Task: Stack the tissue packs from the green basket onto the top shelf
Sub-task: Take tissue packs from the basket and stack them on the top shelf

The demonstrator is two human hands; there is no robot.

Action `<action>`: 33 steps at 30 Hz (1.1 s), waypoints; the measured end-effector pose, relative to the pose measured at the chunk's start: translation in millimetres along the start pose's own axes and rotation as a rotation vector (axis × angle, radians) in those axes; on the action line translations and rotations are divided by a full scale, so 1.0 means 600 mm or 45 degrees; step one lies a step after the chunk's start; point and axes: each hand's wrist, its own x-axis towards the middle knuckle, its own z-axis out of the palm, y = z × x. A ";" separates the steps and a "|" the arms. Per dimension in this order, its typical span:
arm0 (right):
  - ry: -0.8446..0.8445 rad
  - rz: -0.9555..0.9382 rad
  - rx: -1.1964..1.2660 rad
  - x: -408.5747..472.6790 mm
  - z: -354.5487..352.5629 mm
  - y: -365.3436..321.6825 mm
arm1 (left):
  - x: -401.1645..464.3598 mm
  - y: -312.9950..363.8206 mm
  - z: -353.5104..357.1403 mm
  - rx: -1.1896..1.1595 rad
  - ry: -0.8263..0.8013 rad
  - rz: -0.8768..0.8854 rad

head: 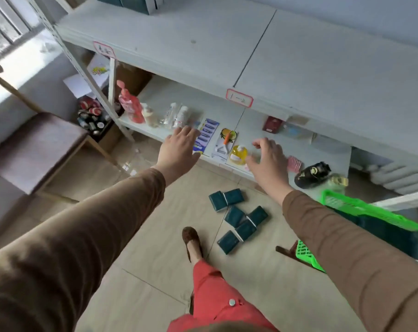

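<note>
A pink pump bottle (129, 105) stands at the left end of the lower shelf (248, 125), with a razor card (204, 135), a yellow bottle (238, 155) and a black jar (310, 174) along it. A padded stool (35, 144) sits left.

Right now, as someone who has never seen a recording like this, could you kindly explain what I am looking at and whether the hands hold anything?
This is one wide-angle picture from a camera worn on a person's head, looking forward and down. There is no robot: the two arms in brown sleeves are the person's own. The left hand and the right hand reach out in front of the lower shelf; neither holds anything. Dark teal tissue packs lie scattered on the floor by the person's foot. The green basket sits at the right with more dark packs inside. The top shelf is mostly bare, with teal packs at its far edge. The lower shelf carries assorted toiletries.
</note>
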 end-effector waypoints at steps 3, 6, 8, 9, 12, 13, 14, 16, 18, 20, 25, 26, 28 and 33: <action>-0.074 0.022 -0.077 -0.108 -0.034 0.094 | -0.063 0.090 0.037 -0.023 -0.066 0.016; -0.141 0.131 -0.159 -0.197 -0.073 0.186 | -0.109 0.183 0.075 -0.039 -0.136 0.051; -0.167 0.188 -0.187 -0.241 -0.096 0.246 | -0.131 0.247 0.104 -0.068 -0.187 0.060; -0.177 0.212 -0.193 -0.259 -0.106 0.276 | -0.140 0.279 0.120 -0.087 -0.214 0.066; -0.229 0.276 -0.187 -0.296 -0.133 0.371 | -0.159 0.382 0.169 -0.121 -0.280 0.088; -0.254 0.293 -0.185 -0.304 -0.140 0.405 | -0.162 0.417 0.186 -0.132 -0.295 0.093; -0.278 0.313 -0.174 -0.311 -0.146 0.440 | -0.164 0.453 0.205 -0.139 -0.308 0.098; -0.319 0.359 -0.130 -0.325 -0.158 0.513 | -0.164 0.527 0.243 -0.151 -0.333 0.099; -0.357 0.410 -0.084 -0.339 -0.170 0.590 | -0.159 0.600 0.283 -0.161 -0.367 0.094; -0.410 0.466 -0.044 -0.357 -0.181 0.666 | -0.153 0.671 0.324 -0.141 -0.420 0.099; -0.508 0.638 -0.009 -0.396 -0.196 0.836 | -0.140 0.826 0.432 -0.101 -0.574 0.150; -0.520 0.671 -0.008 -0.399 -0.194 0.863 | -0.136 0.851 0.454 -0.102 -0.595 0.173; -0.547 0.745 0.006 -0.405 -0.185 0.903 | -0.125 0.892 0.495 -0.104 -0.628 0.227; -0.569 0.915 0.109 -0.406 -0.122 0.932 | -0.062 0.952 0.585 -0.074 -0.607 0.347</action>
